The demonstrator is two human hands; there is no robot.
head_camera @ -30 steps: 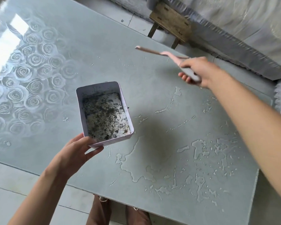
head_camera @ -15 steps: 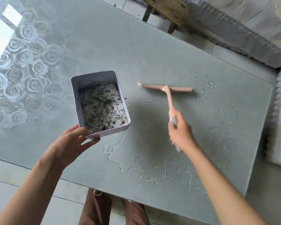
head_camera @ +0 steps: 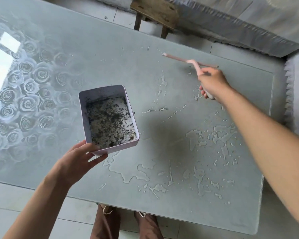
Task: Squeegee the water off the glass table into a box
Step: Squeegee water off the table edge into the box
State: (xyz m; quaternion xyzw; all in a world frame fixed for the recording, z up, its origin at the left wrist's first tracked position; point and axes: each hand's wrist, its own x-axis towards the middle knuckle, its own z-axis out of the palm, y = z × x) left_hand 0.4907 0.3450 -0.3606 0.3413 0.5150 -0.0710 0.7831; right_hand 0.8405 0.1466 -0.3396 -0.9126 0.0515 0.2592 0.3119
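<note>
A person's outstretched right hand (head_camera: 212,83) grips a pink squeegee (head_camera: 195,63) near the table's (head_camera: 110,57) far right corner, blade parallel to the far edge. The left hand (head_camera: 76,161) holds a white box (head_camera: 100,91) over the near edge, lengthwise pointing away.

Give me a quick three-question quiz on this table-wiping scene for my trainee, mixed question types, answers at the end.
1. True or false: the left hand holds the box by its near end.
2. Where does most of the water lie on the glass table? A: at the far left. B: right of the box, toward the near edge. C: only along the far edge.
3. Which tool does the right hand hold?
Key: 1 true. 2 B. 3 the pink squeegee.
</note>
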